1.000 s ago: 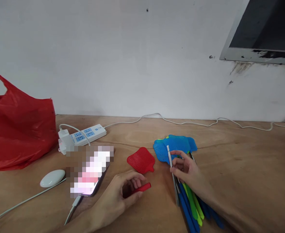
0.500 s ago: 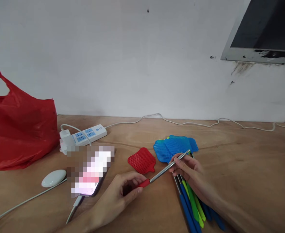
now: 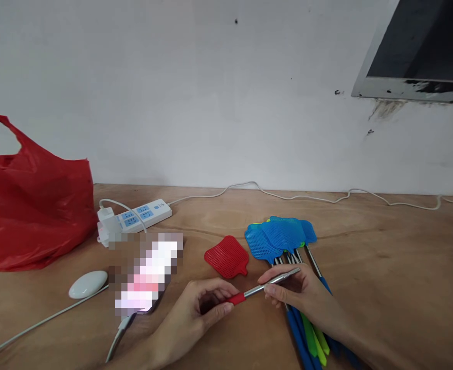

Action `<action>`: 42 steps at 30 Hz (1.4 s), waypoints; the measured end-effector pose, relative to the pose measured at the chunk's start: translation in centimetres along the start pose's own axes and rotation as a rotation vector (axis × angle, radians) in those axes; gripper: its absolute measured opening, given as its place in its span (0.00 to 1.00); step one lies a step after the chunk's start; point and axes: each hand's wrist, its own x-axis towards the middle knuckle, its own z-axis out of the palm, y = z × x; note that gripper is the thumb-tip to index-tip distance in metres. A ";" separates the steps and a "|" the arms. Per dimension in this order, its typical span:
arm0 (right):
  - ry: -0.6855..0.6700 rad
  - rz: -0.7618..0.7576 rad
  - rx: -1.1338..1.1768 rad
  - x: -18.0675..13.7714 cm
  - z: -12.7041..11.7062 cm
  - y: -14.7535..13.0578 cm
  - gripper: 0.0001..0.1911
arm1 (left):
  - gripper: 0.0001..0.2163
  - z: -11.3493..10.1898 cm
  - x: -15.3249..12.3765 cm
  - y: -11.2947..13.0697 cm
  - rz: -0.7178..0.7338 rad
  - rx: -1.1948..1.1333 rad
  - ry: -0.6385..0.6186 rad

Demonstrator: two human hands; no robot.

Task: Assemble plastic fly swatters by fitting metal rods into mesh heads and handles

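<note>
Between my hands is a fly swatter handle (image 3: 254, 291) with a red grip and a silver metal rod. My left hand (image 3: 195, 313) is closed on the red grip. The fingers of my right hand (image 3: 293, 290) pinch the metal rod, whose free end points up and right. Behind them a separate red fly swatter head (image 3: 227, 256) lies flat on the table, touching neither hand. Beneath and beside my right hand lies a pile of fly swatters, their blue mesh heads (image 3: 284, 235) overlapping at the back. Their blue and green grips (image 3: 307, 334) point toward me, partly hidden by my right forearm.
On the wooden table (image 3: 403, 267) at left are a red plastic bag (image 3: 37, 205), a white power strip (image 3: 149, 215), a white oval device (image 3: 88, 284) and a blurred phone (image 3: 149, 277) with a cable. A thin cord (image 3: 295, 197) runs along the wall.
The visible metal rod is shorter, with less of it showing beyond the red grip. My right hand has come down toward me along with the rod's end. My left hand has barely moved.
</note>
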 end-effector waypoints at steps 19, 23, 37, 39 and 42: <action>0.059 -0.079 0.053 0.0 -0.3 -0.3 0.19 | 0.11 0.4 -0.5 0.2 -0.008 0.259 0.062; 0.217 -0.101 0.119 0.3 -0.8 -0.7 0.21 | 0.11 0.1 -0.6 0.8 0.149 0.368 0.124; 0.297 -0.038 0.144 0.6 -0.4 -1.2 0.27 | 0.20 -0.8 -0.4 -0.3 0.247 0.827 0.243; 0.283 -0.027 0.121 0.6 -0.5 -1.1 0.27 | 0.26 -0.9 -0.2 -0.8 0.245 0.882 0.241; 0.245 0.000 0.079 0.5 -0.7 -1.0 0.27 | 0.29 -1.1 0.0 -1.1 0.225 0.917 0.209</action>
